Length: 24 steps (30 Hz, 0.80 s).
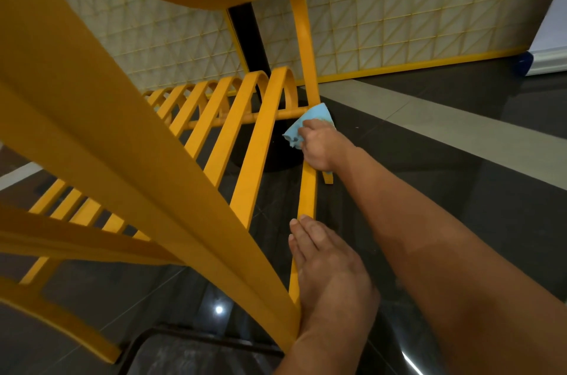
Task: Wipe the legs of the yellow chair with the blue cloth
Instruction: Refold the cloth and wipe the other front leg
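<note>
Nearest to the camera, the left hand (pixel 329 276) lies flat along a side bar of the yellow chair (pixel 101 135). Its fingers are straight and pressed together, the palm against the bar; it grips nothing, it only steadies the chair. The chair looks tilted, because the seat slats run away from the viewer and 1 foot rests on the dark floor (pixel 460 178).

Further out, the right arm is stretched forward. The right hand (pixel 319 146) is closed around the blue cloth (pixel 310 123), which is bunched in the fingers, with 1 corner free above the hand and another to the left. The cloth touches the chair where a cross rail meets the far leg (pixel 305 46), and the hand covers this leg just above its foot. How much of the leg the cloth wraps I cannot tell.

To do this step well, I think the cloth should go fully around the leg and not only touch 1 face. The strokes should be long, from the joint down to the foot, with even pressure. The left hand should hold firm so the tilted chair does not slide. The corner at the cross rail needs extra care.

Behind stands a patterned wall panel (pixel 414 6) with yellow edge.
</note>
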{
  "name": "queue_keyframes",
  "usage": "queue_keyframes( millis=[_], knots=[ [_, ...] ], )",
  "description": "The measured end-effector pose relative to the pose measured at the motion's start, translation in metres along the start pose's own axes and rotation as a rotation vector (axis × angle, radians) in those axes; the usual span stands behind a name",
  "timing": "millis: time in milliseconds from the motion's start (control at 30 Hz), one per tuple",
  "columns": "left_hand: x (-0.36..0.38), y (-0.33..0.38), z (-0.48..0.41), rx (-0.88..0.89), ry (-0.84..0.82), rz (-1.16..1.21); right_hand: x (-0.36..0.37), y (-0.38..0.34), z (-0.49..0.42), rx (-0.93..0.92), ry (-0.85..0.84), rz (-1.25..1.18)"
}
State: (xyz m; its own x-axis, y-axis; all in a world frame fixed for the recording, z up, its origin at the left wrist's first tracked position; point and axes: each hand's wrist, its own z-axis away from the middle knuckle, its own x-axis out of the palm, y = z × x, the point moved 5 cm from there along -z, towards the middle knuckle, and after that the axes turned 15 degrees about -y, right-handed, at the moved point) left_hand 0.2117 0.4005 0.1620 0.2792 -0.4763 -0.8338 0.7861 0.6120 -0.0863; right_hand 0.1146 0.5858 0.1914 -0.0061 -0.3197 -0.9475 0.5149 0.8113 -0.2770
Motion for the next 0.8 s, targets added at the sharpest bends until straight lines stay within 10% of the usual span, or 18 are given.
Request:
queue_keyframes(
  millis=[800],
  knots=[
    [-0.001, -0.002, 0.001, -0.016, 0.009, 0.022, -0.009, -0.003, -0.004, 0.07, 0.049, 0.084]
  ],
)
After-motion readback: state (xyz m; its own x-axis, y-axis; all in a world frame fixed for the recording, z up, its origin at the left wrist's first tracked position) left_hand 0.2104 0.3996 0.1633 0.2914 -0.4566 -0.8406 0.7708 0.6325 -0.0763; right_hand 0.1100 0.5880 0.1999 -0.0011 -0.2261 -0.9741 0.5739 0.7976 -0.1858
